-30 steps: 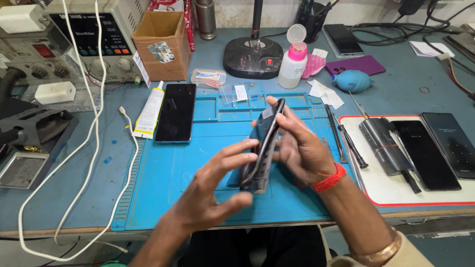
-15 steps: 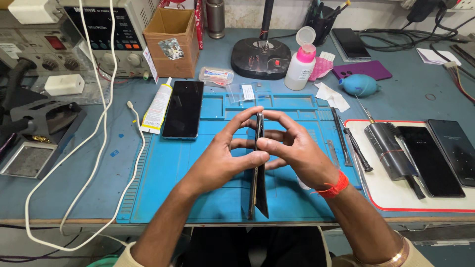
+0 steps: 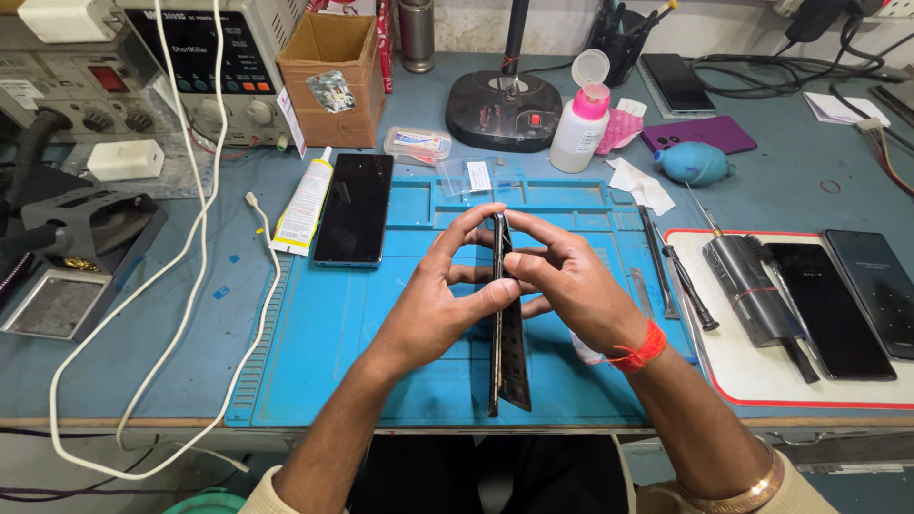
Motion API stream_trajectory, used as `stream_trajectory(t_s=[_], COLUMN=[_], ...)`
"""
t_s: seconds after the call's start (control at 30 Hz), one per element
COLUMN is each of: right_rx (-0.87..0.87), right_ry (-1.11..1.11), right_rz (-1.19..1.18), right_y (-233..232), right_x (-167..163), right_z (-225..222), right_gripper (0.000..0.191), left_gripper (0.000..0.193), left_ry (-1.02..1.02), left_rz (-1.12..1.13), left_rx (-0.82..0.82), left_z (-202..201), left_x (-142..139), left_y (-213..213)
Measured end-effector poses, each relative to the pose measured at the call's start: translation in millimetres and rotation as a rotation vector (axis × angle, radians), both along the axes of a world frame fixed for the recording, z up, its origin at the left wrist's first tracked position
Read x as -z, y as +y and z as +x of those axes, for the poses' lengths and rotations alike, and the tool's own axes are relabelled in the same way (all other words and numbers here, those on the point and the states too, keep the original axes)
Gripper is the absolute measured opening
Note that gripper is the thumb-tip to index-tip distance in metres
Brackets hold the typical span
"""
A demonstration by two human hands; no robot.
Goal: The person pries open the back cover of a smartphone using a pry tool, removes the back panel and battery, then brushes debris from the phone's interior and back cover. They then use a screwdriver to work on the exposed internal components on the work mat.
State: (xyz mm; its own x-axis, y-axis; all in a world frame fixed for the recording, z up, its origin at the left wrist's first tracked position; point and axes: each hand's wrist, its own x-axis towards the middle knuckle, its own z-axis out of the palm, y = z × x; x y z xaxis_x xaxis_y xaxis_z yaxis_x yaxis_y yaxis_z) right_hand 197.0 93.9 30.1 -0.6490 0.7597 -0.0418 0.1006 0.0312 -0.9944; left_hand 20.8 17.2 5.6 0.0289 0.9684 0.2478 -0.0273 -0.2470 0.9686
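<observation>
A black smartphone (image 3: 507,366) stands on its edge over the blue work mat (image 3: 333,333), seen edge-on, its back cover looking slightly parted from the body. My left hand (image 3: 433,300) grips it from the left side, thumb and fingers pressed along the upper half. On the other side, my right hand (image 3: 566,281) pinches the same phone near its top. A red thread band is on my right wrist.
A second dark phone (image 3: 354,207) lies on the mat's left, beside a glue tube (image 3: 302,203). Right: white mat (image 3: 752,381) with two phones, a grey tool (image 3: 743,286), screwdrivers (image 3: 681,281). Behind: cardboard box (image 3: 328,76), lamp base (image 3: 503,109), pink-capped bottle (image 3: 581,128). White cable (image 3: 190,286) at left.
The phone has turned from tilted to nearly upright on its edge and come to the mat's centre. Both hands have shifted their grip toward its upper half.
</observation>
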Motion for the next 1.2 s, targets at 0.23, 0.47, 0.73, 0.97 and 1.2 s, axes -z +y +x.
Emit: stream_trajectory(t_s=[0.23, 0.47, 0.73, 0.97, 1.2], right_rx=[0.005, 0.012, 0.019, -0.022, -0.090], right_ry=[0.007, 0.005, -0.002, -0.093, -0.021], right_rz=[-0.001, 0.008, -0.012, 0.014, -0.065], right_y=[4, 9, 11, 12, 29], right_x=[5, 12, 14, -1, -10], right_z=[-1, -1, -2, -3, -2], right_gripper=[0.057, 0.056, 0.057, 0.058, 0.048], left_gripper=[0.074, 0.073, 0.073, 0.071, 0.070], left_ry=[-0.026, -0.046, -0.073, 0.050, 0.116], left_rz=[-0.009, -0.016, -0.053, 0.008, 0.070], left_rx=[0.007, 0.010, 0.012, -0.099, -0.076], left_z=[0, 2, 1, 5, -1], left_x=[1, 2, 6, 6, 2], left_y=[1, 5, 7, 10, 9])
